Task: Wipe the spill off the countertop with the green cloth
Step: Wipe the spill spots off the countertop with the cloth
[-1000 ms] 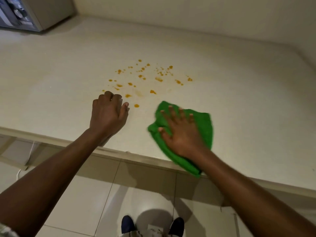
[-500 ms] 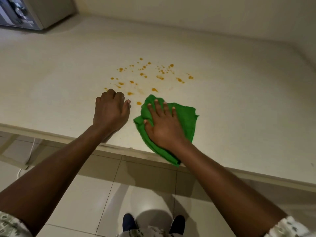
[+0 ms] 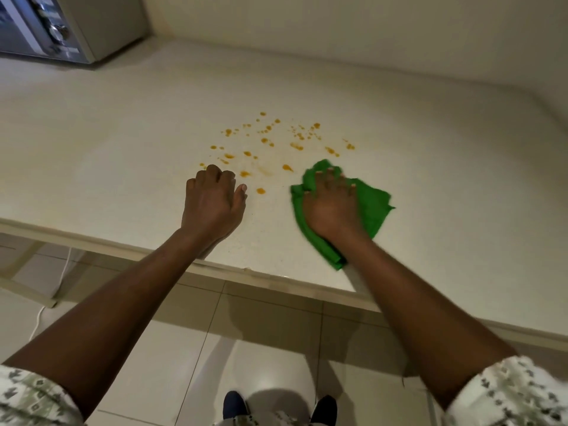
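Orange droplets of the spill (image 3: 270,139) are scattered over the middle of the pale countertop (image 3: 430,149). The green cloth (image 3: 372,207) lies crumpled near the front edge, just below and right of the drops. My right hand (image 3: 332,207) presses flat on the cloth with fingers spread, covering its left part. My left hand (image 3: 215,201) rests on the counter as a loose fist, left of the cloth, with a few drops beside its knuckles and thumb.
A grey microwave (image 3: 61,26) with knobs stands at the back left corner. The wall (image 3: 338,23) runs along the back and right. The counter's front edge (image 3: 276,276) overhangs a tiled floor (image 3: 261,348), where my shoes show.
My right hand slid the cloth left toward the left hand, then back to the right and slightly farther from me. The left hand has stayed put. The droplets look unchanged.
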The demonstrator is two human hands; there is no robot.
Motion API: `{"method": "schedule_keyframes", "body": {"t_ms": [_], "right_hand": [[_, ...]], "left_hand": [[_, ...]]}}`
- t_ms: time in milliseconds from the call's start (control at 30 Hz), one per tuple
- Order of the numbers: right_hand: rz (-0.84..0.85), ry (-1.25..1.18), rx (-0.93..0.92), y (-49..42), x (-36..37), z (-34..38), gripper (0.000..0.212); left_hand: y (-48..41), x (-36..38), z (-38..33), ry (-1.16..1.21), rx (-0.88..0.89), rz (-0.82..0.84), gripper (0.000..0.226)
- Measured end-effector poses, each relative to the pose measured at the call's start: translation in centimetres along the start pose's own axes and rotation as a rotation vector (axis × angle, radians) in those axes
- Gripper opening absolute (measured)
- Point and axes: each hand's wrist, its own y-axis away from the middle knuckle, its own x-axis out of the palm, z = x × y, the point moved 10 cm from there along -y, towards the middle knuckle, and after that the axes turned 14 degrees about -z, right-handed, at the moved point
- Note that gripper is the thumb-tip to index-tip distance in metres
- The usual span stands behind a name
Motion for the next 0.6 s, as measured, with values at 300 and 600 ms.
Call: {"method": "schedule_keyframes", "body": {"t_ms": [300,600], "right_hand": [[-0.014,0.028,-0.197,2.2,-3.1,-5.7,0.07],[-0.038,0.049,-0.07,-2.4,-0.9,-1.1,0.068]], "left_hand": [[0.1,0.2,0.4,0.025,-0.034,0.013,0.047],[0.0,0.0,0.1,0.021,-0.023,0.009,0.045]]}}
